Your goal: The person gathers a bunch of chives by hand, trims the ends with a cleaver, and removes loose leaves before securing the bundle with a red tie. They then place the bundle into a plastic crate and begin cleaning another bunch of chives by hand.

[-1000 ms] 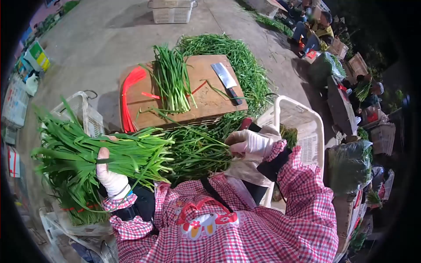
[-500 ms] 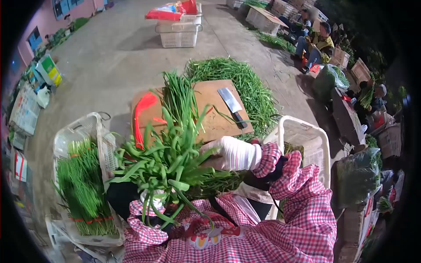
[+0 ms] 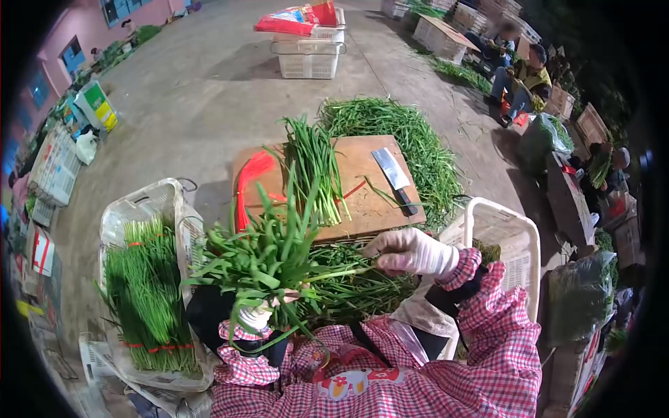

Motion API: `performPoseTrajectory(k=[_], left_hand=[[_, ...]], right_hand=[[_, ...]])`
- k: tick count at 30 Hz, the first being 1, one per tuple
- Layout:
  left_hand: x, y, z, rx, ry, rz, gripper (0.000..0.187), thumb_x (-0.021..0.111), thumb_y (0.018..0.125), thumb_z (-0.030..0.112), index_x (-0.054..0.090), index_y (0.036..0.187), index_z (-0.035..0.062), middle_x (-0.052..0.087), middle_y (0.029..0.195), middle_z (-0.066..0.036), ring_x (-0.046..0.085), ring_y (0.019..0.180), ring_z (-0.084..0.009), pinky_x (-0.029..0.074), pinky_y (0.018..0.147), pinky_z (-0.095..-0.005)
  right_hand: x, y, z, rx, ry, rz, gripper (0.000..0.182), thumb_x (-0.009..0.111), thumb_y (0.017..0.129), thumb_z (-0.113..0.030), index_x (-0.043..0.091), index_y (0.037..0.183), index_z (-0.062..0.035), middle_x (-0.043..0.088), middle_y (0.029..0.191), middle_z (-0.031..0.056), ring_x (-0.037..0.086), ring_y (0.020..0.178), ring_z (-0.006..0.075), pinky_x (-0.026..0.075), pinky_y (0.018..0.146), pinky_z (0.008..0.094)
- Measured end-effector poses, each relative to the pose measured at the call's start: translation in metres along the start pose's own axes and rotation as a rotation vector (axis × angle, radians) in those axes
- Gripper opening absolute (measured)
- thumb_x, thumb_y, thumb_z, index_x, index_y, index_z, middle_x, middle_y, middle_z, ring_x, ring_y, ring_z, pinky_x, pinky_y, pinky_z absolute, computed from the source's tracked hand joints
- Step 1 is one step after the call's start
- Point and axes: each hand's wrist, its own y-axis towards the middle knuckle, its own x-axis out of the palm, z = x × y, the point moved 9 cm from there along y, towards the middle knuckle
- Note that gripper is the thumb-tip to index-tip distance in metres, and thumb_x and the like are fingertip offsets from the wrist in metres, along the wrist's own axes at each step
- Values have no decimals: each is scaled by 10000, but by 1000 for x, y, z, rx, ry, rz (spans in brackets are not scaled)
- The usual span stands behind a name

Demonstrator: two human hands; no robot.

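My left hand point(image 3: 279, 305), in a pale glove with bare fingertips, is closed around a loose bunch of garlic chives point(image 3: 268, 254) whose leaves fan up and over it. To the right, my right hand point(image 3: 411, 252), in a whitish glove, pinches the pale end of a chive stalk point(image 3: 345, 273) stretched out from that bunch. Just ahead is a wooden board point(image 3: 362, 160). On it lie a pile of chives point(image 3: 313, 167), red ties point(image 3: 254, 174) and a cleaver point(image 3: 391, 171) with a dark handle. More loose chives point(image 3: 359, 299) lie below my hands.
At the left, a white basket point(image 3: 178, 230) holds chive bundles with red bands. Another white basket point(image 3: 533, 244) stands at the right. Cut greens point(image 3: 411, 139) are heaped behind the board. Farther off are stacked baskets point(image 3: 310, 63), and people sit along the right side.
My right hand has drawn back to the right from the leaves and now pinches a stalk end. The view has shifted, so the surroundings sit lower and farther right.
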Motion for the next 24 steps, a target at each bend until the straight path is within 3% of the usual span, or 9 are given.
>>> performPoseTrajectory(k=[6, 8, 12, 14, 17, 19, 21, 23, 24], left_hand=[[-1, 1, 17, 52, 196, -67, 593, 588, 892, 355, 423, 1319, -22, 510, 1302, -174, 535, 1173, -303, 450, 977, -387], [-33, 3, -2, -48, -170, -109, 524, 598, 892, 317, 464, 1278, -11, 545, 1253, -170, 554, 1143, -298, 427, 994, -419], [-44, -4, -10, -57, -96, -70, 557, 590, 887, 339, 438, 1302, 1, 459, 1329, -188, 507, 1169, -332, 424, 982, -464], [-50, -16, -19, -88, -37, 30, 638, 581, 885, 357, 360, 1358, -10, 388, 1364, -224, 454, 1196, -369, 407, 990, -500], [-69, -13, -23, -80, -12, 116, 627, 586, 860, 419, 443, 1310, 5, 501, 1275, -188, 544, 1104, -329, 444, 951, -476], [-2, -8, 33, 65, 399, 131, 552, 565, 878, 390, 477, 1239, -18, 557, 1177, -203, 544, 1094, -294, 414, 1002, -448], [32, -11, 93, 292, 378, 293, 364, 668, 786, 195, 553, 1082, 17, 587, 1069, -152, 565, 1024, -255, 483, 889, -389], [2, -39, 120, 375, 170, 497, 432, 681, 773, 258, 546, 1097, 6, 593, 1064, -156, 571, 1003, -271, 483, 895, -439], [7, -57, 146, 487, 148, 622, 369, 642, 814, 246, 548, 1081, 8, 590, 1053, -154, 571, 993, -286, 482, 895, -453]], right_hand=[[-49, -35, 13, 61, 166, 294, 243, 634, 885, -179, 628, 1100, -66, 620, 788, -21, 551, 638, 92, 453, 600, 232], [-34, -37, 21, 132, -1078, -34, 400, 658, 852, -327, 600, 1154, -71, 656, 859, 69, 614, 705, 192, 490, 641, 313], [-6, -7, -13, -209, -809, 217, 586, 661, 844, -377, 479, 1309, -70, 645, 995, 138, 633, 871, 244, 502, 714, 358], [19, 23, -7, -274, 9, 154, 489, 648, 879, -295, 512, 1287, -62, 646, 913, 68, 625, 794, 161, 493, 678, 296], [41, 56, 1, -169, 439, 106, 253, 609, 915, -215, 611, 1083, -26, 629, 755, 19, 603, 678, 105, 479, 644, 246], [24, 51, -35, -224, 352, 145, 228, 596, 921, -226, 618, 1002, -13, 638, 757, 39, 609, 684, 132, 486, 659, 267], [-15, 40, -72, -370, 311, 302, 298, 607, 908, -278, 608, 1005, 4, 650, 751, 67, 612, 663, 155, 488, 679, 282], [-63, 7, -122, -507, 163, 534, 395, 602, 898, -356, 579, 1051, 7, 666, 835, 114, 616, 692, 185, 489, 712, 314], [-81, -9, -151, -832, -7, 607, 406, 589, 904, -358, 563, 1102, -5, 656, 966, 136, 611, 750, 187, 485, 710, 323]])
